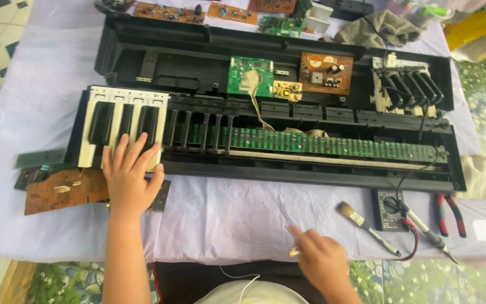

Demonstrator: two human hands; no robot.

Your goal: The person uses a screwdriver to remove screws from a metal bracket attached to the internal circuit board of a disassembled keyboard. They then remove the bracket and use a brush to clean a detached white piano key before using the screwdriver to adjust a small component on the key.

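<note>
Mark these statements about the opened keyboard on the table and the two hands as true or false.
1. The left hand rests on the block of white and black piano keys. True.
2. The right hand lies on the green circuit board. False: it is at the table's near edge, far from that board.
3. A small paintbrush with a metal handle lies on the pale cloth. True.
4. The red-handled pliers lie left of the key block. False: they lie at the far right.
5. Most of the black keyboard casing has no keys fitted. True.
</note>
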